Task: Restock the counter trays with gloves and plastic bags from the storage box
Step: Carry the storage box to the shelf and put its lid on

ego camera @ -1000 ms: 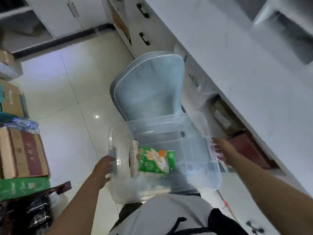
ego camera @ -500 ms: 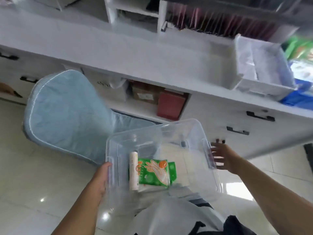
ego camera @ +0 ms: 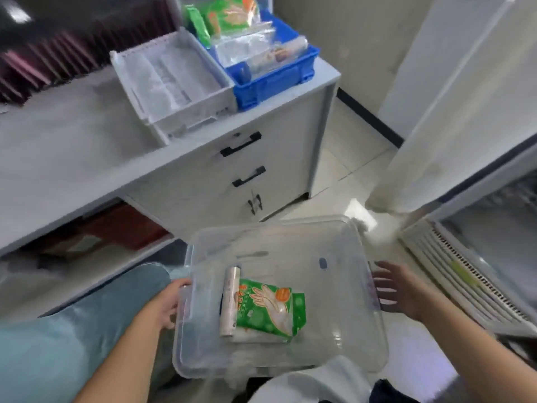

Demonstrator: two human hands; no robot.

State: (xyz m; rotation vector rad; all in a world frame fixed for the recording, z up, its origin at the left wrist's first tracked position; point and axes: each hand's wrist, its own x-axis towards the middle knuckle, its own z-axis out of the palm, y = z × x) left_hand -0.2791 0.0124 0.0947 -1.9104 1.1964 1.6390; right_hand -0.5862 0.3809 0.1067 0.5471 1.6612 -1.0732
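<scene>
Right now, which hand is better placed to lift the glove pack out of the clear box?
Right. The left hand grips the clear box by its left rim and steadies it. The right hand is open with fingers spread at the right wall, holding nothing, probably free to reach the green glove pack.

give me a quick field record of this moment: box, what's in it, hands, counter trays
box: clear storage box, lid off, carried at its two ends
contents: white roll beside a green glove pack; something pale lies under them, unclear what
left hand: left hand grips the box's left handle
right hand: right hand, fingers spread against the box's right end
white tray: on the counter, holds clear plastic bags
blue tray: right of the white tray, touching it, holds green glove packs and clear packets
restock: not yet begun
</scene>
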